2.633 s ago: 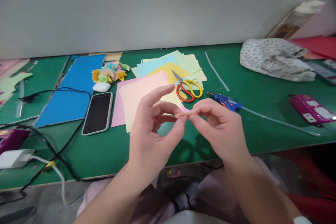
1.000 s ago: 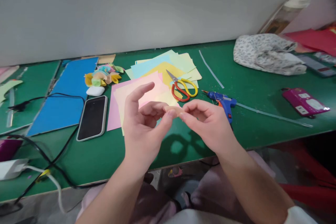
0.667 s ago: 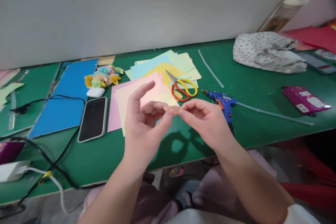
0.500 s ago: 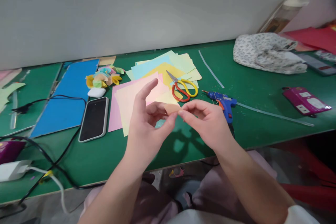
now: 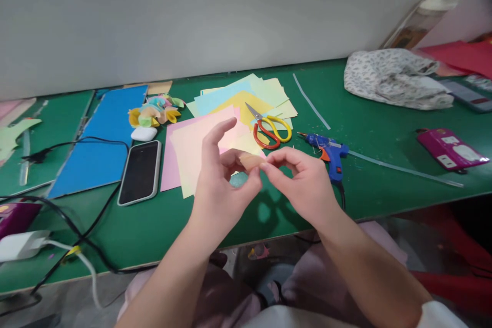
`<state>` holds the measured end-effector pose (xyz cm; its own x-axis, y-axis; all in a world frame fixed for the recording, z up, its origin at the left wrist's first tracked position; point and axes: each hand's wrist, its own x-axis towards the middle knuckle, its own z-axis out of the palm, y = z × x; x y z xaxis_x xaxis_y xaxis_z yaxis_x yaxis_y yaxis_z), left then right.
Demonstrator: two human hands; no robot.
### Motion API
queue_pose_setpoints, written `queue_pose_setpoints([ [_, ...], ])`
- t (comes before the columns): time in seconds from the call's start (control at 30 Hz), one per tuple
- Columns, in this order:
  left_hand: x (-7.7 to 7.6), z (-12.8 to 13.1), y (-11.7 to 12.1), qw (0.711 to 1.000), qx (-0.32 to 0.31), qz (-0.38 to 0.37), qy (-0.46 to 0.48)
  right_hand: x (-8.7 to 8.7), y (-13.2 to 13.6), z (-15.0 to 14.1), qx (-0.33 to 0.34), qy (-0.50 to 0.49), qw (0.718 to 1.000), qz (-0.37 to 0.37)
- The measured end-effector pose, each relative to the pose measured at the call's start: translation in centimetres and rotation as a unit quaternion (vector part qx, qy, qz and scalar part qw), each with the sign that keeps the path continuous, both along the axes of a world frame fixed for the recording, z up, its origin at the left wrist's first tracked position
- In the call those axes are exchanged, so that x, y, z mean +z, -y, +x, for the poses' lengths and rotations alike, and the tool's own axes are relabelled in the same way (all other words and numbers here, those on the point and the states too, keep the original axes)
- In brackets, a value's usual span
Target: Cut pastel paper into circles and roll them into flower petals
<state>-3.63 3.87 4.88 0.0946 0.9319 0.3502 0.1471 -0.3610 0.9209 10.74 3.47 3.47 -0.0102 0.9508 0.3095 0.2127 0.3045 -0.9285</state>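
Note:
Between my two hands is a small peach-coloured paper piece point(image 5: 250, 161), held above the table's front part. My left hand point(image 5: 225, 179) pinches it between thumb and fingers, with the index finger raised and curved away. The fingertips of my right hand point(image 5: 302, 179) close on the paper's right end. Just beyond my fingers lie scissors point(image 5: 272, 130) with one red and one yellow handle, partly on a fanned pile of coloured paper sheets point(image 5: 200, 138). A blue glue gun point(image 5: 330, 154) with a clear glue stick rests right of my right hand.
Left of the sheets are a phone point(image 5: 139, 173), a white case point(image 5: 143, 134), folded paper flowers point(image 5: 156, 111) and a blue board point(image 5: 100, 143). Black cables point(image 5: 92, 225) cross the left side. To the right lie another glue stick point(image 5: 311, 101), a patterned cloth point(image 5: 392, 79) and a purple box point(image 5: 451, 149).
The peach paper is tilted slightly more, showing more of its face, as my fingers shift on it. The whole view has moved slightly; things on the table stay in place.

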Motion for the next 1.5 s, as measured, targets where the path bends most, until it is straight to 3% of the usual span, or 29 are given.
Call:
queue_pose_setpoints([
  [0.53,-0.2,-0.3,0.2,0.999,0.003,0.014,-0.029,0.3,-0.4,0.6,-0.028,-0.067,0.995,-0.065],
  [0.87,-0.2,0.1,0.3,1.000,0.009,-0.007,0.013,0.2,-0.3,0.5,-0.005,-0.019,1.000,-0.013],
  [1.1,0.0,-0.1,0.7,1.000,0.016,-0.013,0.014,0.6,-0.1,0.5,-0.008,0.080,0.995,0.067],
  [1.5,-0.2,0.0,0.5,1.000,-0.004,0.016,0.001,1.1,-0.2,0.7,-0.020,0.115,0.990,0.082],
])
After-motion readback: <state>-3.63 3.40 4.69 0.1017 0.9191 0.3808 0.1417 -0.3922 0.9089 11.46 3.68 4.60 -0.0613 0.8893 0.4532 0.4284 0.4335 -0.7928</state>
